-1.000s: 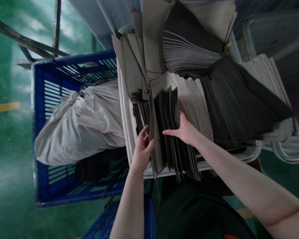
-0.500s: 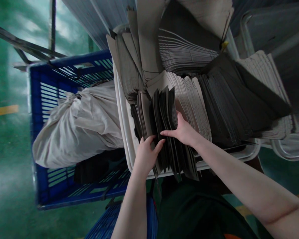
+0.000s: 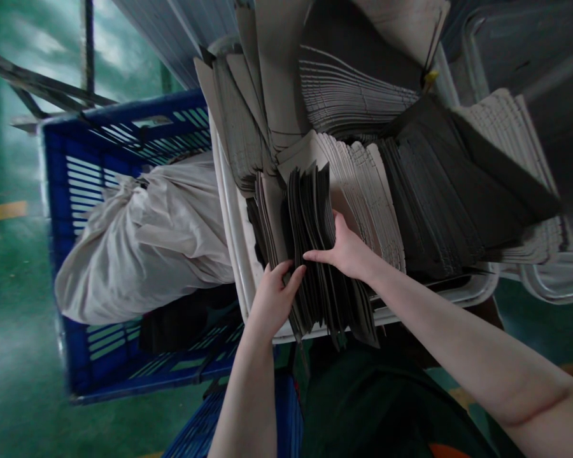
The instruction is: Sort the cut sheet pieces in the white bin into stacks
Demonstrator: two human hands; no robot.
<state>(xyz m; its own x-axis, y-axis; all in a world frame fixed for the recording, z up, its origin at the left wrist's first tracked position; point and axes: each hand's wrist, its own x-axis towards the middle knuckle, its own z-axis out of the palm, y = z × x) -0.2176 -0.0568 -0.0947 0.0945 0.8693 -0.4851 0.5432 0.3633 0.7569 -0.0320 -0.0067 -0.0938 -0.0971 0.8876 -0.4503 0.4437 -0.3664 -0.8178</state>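
Observation:
Stacks of thin flat pieces fill a white tray. My right hand is wrapped round a bundle of dark pieces, its thumb across their top edges and its other fingers partly hidden on the far side. To the left, my left hand pinches around brownish-grey pieces beside the dark bundle; its fingertips are partly hidden among them. Light pieces stand just right of the bundle, with a fan of dark grey pieces beyond.
A blue crate at the left holds a tied whitish cloth bag and something dark. More stitched dark pieces lie at the back of the tray. A metal frame stands at upper left, another tray at right.
The view has shifted slightly. My left hand has moved a little down and left, and the dark bundle looks slightly more pressed together. My right hand keeps its hold.

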